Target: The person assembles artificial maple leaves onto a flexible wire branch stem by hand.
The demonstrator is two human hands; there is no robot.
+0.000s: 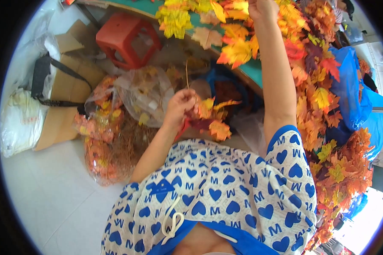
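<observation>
pinching a leaf sprig (208, 117) at frame centre w/ left hand (179, 104); right hand (263, 8) closed among leaves (236, 49) top centre, grip unclear.

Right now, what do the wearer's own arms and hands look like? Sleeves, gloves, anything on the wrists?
Both hands are bare: no gloves on the left hand or the right hand, and no watch or band shows on either wrist. Forearms are uncovered. The short-sleeved top is white, printed with blue hearts and small blue letters, with solid blue cuffs and a white drawstring at the neckline.
</observation>
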